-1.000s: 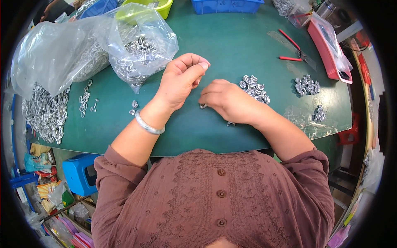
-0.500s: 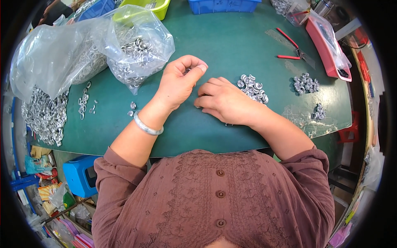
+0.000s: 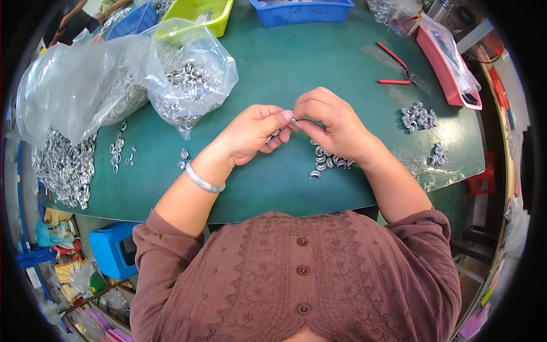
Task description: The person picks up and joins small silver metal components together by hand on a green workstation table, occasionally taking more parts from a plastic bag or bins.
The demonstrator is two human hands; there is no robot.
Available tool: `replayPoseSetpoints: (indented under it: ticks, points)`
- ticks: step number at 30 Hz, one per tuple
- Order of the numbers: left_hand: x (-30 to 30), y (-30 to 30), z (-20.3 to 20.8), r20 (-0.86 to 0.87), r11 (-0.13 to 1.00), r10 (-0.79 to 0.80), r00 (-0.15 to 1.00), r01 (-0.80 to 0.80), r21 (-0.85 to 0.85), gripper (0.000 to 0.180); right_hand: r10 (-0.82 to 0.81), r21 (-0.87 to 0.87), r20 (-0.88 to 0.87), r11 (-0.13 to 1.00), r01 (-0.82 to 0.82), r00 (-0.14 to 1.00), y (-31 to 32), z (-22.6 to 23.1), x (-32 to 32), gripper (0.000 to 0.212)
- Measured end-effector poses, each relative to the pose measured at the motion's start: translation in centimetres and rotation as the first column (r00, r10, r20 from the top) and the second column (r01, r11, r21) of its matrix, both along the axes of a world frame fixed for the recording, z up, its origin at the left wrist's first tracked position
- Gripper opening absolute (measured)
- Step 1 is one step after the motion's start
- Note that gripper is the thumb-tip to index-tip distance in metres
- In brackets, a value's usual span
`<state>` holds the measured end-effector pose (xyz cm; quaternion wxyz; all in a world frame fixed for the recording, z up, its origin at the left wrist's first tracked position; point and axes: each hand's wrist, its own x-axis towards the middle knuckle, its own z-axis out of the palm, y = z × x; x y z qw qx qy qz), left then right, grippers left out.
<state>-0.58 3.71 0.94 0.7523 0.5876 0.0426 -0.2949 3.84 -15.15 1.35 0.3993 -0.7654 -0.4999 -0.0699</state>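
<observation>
Over the middle of the green table, my left hand (image 3: 250,132) is closed around small silvery metal pieces (image 3: 274,135), part of which show below its thumb. My right hand (image 3: 335,122) meets it at the fingertips, pinching a small shiny metal piece (image 3: 293,120) between thumb and finger. Its exact shape is hidden by the fingers. Just below my right hand lies a loose pile of curved, crescent-like metal pieces (image 3: 326,162), partly covered by the hand. A couple of similar pieces (image 3: 183,158) lie by my left wrist.
Clear plastic bags (image 3: 194,94) of metal pieces and a large heap (image 3: 65,165) stand at left, with rings (image 3: 118,148) beside them. Blue (image 3: 302,12) and lime-green (image 3: 219,23) bins sit behind. Red-handled cutters (image 3: 399,68), small piles (image 3: 419,118) and a pink basket (image 3: 447,74) are at right.
My right hand has risen from the table by the pile and come against my left fingertips. More of the pile's near side now shows. My left hand has lowered slightly.
</observation>
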Motion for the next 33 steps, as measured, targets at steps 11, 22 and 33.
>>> replayPoseSetpoints:
  ticks: [11, 22, 33]
  points:
    - [-0.2, -0.5, -0.5, -0.001, 0.976, 0.134, 0.991, -0.132, -0.175, 0.016, -0.056, 0.11, -0.039, 0.992, 0.06, 0.998, 0.1, -0.5, 0.0, 0.019]
    - [-0.3, -0.4, -0.8, 0.044, 0.954, 0.193, 0.98, -0.177, -0.244, 0.013, 0.034, 0.245, -0.261, 0.969, 0.032, 0.965, 0.1, -0.6, -0.3, 0.025]
    - [-0.5, -1.0, -0.6, 0.25, 0.98, 0.198, 0.948, -0.185, -0.075, 0.016, 0.01, 0.232, -0.333, 0.97, 0.072, 0.943, 0.0, -1.0, 0.1, 0.022]
